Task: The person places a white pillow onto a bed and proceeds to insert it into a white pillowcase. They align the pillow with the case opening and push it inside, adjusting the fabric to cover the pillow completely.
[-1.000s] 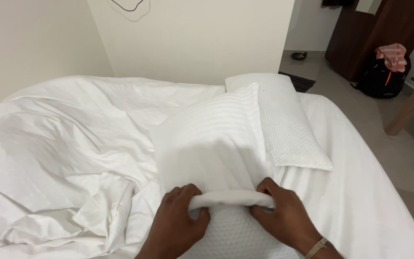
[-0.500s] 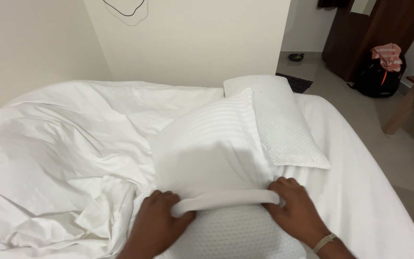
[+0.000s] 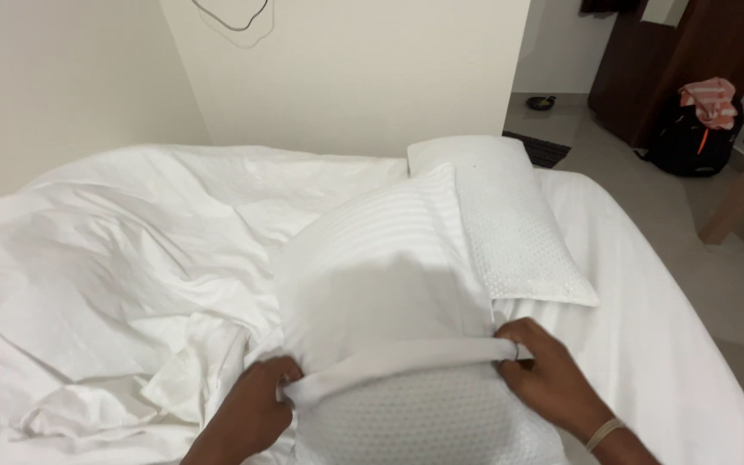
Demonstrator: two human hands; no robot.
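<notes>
Gripping the bunched edge of the white pillowcase (image 3: 381,284), one at each end: left hand (image 3: 247,418) at about 7 o'clock, fingers curled shut on the cloth, right hand (image 3: 548,379) at about 4 o'clock, fingers pinched tight on the other end. Spread wider apart than a second ago, with the rolled edge stretched into a longer band. Pulled down a little lower too, nearer the bottom of the view. Looks like the case is sliding further over the dotted pillow (image 3: 424,422), though a good part at 6 o'clock is still bare. Further off at 1 o'clock, a second pillow (image 3: 510,224) lying flat on the bed (image 3: 682,344). Rumpled white sheet (image 3: 114,258) at 9 to 10 o'clock. Far away at 2 o'clock, a dark bag (image 3: 691,138) on the floor.
</notes>
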